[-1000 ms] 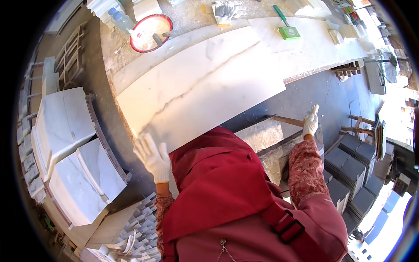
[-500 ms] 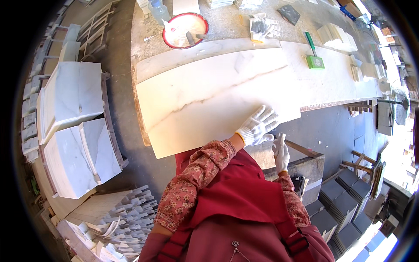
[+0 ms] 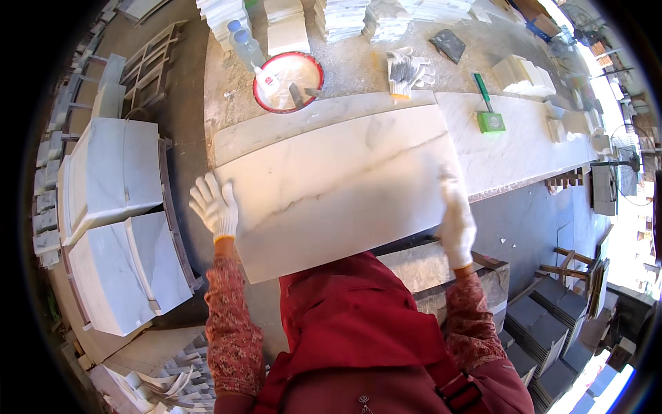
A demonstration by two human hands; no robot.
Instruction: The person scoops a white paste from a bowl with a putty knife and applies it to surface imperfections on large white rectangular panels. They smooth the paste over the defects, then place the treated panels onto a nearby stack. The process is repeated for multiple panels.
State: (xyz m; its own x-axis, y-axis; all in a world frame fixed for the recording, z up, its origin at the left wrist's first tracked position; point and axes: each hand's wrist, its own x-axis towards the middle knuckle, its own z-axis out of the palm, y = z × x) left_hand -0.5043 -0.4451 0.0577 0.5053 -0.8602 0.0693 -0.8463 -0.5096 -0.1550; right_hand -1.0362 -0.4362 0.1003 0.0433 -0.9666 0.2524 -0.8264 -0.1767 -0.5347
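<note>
A long white marble slab [image 3: 338, 186] with a grey-brown vein lies tilted across the near side of the worktable, its near edge against my red apron. My left hand [image 3: 215, 203], in a white knit glove, is beside the slab's left edge with its fingers spread, holding nothing. At the right edge is my gloved right hand [image 3: 456, 224], its fingers smeared by motion; whether it touches the slab or grips it cannot be made out.
Beyond the slab are a red-rimmed basin [image 3: 286, 79], spare gloves [image 3: 408, 71], a green-handled tool [image 3: 489, 114] and stacked tiles [image 3: 524, 74]. Large slabs [image 3: 117, 165] stand at left. A wooden-topped block [image 3: 476, 283] is at lower right.
My left hand has gone from the slab's near right part to its left edge. The right hand has risen to the right edge. My view has shifted, so the table appears lower.
</note>
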